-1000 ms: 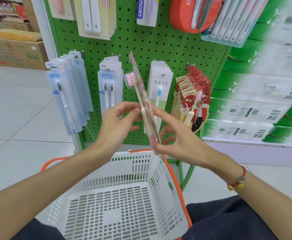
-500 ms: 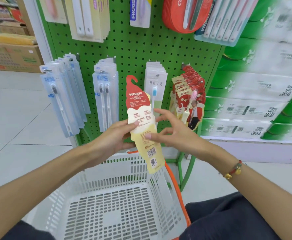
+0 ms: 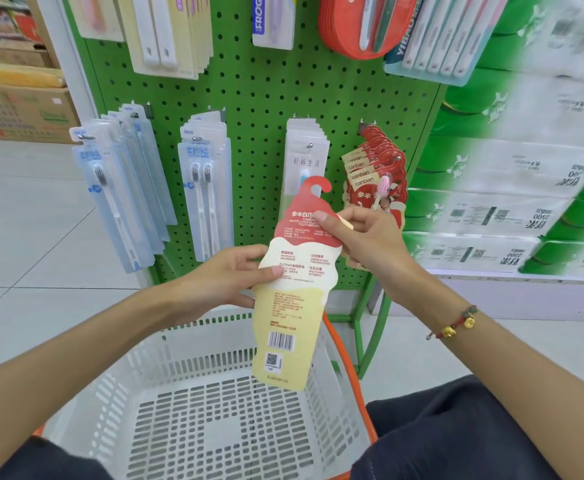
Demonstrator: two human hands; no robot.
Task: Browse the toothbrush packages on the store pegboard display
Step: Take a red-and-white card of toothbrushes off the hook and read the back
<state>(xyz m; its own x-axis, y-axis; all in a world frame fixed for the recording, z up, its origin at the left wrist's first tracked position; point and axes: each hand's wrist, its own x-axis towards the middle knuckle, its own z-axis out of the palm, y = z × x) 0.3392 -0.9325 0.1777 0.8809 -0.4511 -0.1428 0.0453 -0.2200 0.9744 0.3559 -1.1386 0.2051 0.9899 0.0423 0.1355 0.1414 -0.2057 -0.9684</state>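
Partly, both hands (image 3: 230, 277) cover the toothbrush package (image 3: 295, 292), its small print blurred.

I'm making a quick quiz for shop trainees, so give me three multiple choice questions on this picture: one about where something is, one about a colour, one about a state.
1. Where does the held toothbrush package hang?
A. above the basket
B. inside a carton
C. on the floor

2. What colour is the pegboard?
A. blue
B. green
C. white

3. How is the package held?
A. by the left hand alone
B. by nobody
C. by both hands

Answers:
1 A, its lower end hangs over the white basket.
2 B, the perforated panel is green.
3 C, the left hand's grip is at its middle and the right hand pinches near the top.
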